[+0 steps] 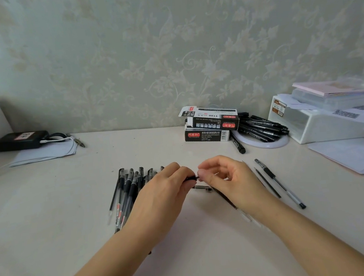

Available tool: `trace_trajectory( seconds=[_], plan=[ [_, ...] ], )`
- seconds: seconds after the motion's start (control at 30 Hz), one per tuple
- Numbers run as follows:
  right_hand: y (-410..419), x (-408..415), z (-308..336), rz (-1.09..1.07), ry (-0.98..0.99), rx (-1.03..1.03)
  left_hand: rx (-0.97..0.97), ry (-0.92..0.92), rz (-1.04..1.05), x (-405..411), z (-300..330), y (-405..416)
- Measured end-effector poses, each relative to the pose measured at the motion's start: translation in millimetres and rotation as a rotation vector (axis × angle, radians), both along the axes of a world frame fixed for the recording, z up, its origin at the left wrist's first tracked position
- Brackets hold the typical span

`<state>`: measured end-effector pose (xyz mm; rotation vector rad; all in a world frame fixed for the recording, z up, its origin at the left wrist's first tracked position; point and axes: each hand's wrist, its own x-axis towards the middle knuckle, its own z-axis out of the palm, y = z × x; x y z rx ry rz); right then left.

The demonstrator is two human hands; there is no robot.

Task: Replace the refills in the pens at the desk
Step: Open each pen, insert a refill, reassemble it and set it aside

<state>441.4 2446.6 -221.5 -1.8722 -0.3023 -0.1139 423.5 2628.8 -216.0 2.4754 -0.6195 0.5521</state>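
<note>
— Gripped in the left hand, fingers curled round it, is a dark pen; the right hand pinches its tip, above the desk.

— And the other pens?

— A row of pens lies left, partly under that hand. One pen and a loose refill lie right.

— Farther back?

— Two stacked boxes, with a pile of black pens just right of them.

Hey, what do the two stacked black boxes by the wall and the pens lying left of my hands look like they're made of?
The stacked boxes: printed cardboard, likely, going by the folded open flap and matte faces. The pens: apparently clear plastic barrels, dark refills showing through, with black, perhaps rubbery, grips.
</note>
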Motion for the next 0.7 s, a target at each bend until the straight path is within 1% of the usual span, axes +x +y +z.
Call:
trace_trajectory(
  seconds=[0.17,0.3,0.37,0.43,0.5,0.57,0.63,0.7],
  plan=[
    [-2,1,1,-0.009,0.017,0.043,0.007,0.01,0.015,0,-1,1],
    [-7,4,5,-0.156,-0.019,0.132,-0.022,0.012,0.036,1,-1,2],
    [-10,5,6,-0.209,-0.041,0.102,-0.034,0.011,0.041,2,-1,3],
    [-12,3,6,-0.195,-0.107,-0.121,-0.043,0.014,0.042,2,-1,3],
    [-9,-2,5,-0.104,-0.17,-0.387,-0.042,0.024,0.046,2,-1,3],
    [-5,-4,2,0.001,-0.24,-0.594,-0.038,0.033,0.051,2,-1,3],
    [-2,-4,-1,0.062,-0.287,-0.713,-0.039,0.034,0.053,3,-2,3],
    [-2,-4,-3,0.084,-0.281,-0.75,-0.043,0.031,0.05,3,-2,4]
  ],
)
